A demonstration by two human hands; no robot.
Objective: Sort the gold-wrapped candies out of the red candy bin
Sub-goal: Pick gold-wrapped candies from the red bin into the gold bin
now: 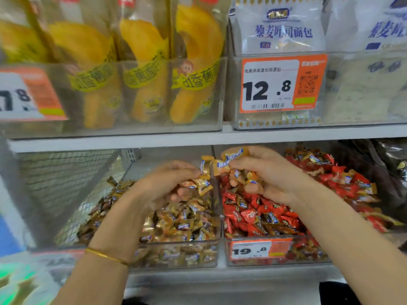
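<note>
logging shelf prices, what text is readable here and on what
"12.8": upper price tag
"19.8": lower price tag, on red candy bin
"藜麦吐司面包": white bag
"香蕉面": yellow band
"8": left tag, rest cut off
candy wrappers, small print: too blurred

Single view, head-worn, wide-angle. Camera faced the store shelf (198, 140) front-on, tilted slightly downward, from close in. The shelf board crossed mid-frame. The red candy bin (273, 260) sat low, right of centre. Left edge was blurred.
</note>
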